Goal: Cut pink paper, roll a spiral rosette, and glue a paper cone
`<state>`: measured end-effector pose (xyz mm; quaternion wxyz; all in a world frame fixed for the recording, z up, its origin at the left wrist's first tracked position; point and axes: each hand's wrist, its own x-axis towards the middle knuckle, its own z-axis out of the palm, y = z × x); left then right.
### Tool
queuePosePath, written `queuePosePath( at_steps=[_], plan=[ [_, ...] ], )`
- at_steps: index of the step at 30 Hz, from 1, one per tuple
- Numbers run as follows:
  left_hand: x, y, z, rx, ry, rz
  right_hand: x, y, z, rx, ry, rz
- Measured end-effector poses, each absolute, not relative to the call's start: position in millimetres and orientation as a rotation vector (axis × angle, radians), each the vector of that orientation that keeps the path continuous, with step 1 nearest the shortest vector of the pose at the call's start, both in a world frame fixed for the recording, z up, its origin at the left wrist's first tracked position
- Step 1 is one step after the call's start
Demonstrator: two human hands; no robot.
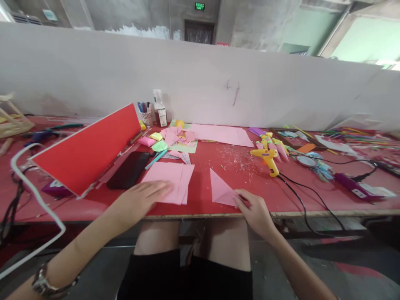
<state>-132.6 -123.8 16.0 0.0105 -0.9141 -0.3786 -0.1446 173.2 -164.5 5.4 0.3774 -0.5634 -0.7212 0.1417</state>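
Observation:
My left hand [154, 192] lies on a small stack of pink paper sheets [178, 177], its fingers stretched out and a little smeared by motion. Between the thumb and fingers of my right hand [252, 207] is the lower right corner of a folded pink paper triangle [221, 189], close to the table's front edge. The triangle stands apart from the stack, with red tabletop showing between them. A black phone [128, 170] lies just left of the stack, and a blue stick-like piece [156, 158] lies behind it.
A yellow glue gun [268, 159] with a black cord sits to the right, beside pink cones [281, 151]. A red board [90, 152] leans at the left. Paper scraps [175, 135], a long pink sheet [221, 134], a pen cup [146, 118] and a bottle [161, 112] stand behind.

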Motion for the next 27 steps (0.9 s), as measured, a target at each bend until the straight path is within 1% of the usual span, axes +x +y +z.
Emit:
queuePosePath(
  at_steps=[3, 6, 7, 9, 11, 12, 16, 19, 24, 27],
  plan=[
    [-136, -121, 0, -2.884, -1.134, -0.209, 172, -163, 9, -1.445, -1.743, 0.460],
    [-133, -121, 1, -2.867, -1.203, -0.152, 168, -160, 14, -1.436, -1.731, 0.498],
    [-129, -123, 5, -2.860, -1.226, -0.182, 165, -159, 16, -1.429, -1.753, 0.516],
    [-116, -126, 15, -2.810, -1.271, -0.368, 158, -157, 20, -1.398, -1.834, 0.580],
    [-98, -131, 26, -2.767, -1.224, -0.600, 149, -156, 25, -1.345, -1.949, 0.664],
    [-89, -133, 30, -2.797, -1.148, -0.640, 144, -155, 27, -1.312, -2.008, 0.697],
    [-61, -137, 39, -2.852, -0.916, -0.631, 126, -154, 35, -1.221, -2.121, 0.766],
    [-50, -135, 40, -2.756, -0.866, -0.644, 121, -150, 39, -1.229, -2.113, 0.811],
    [-45, -129, 37, -2.594, -0.815, -0.771, 118, -141, 43, -1.197, -2.121, 0.748],
    [-46, -127, 34, -2.491, -0.755, -0.801, 114, -139, 44, -1.172, -2.111, 0.777]
  ],
)
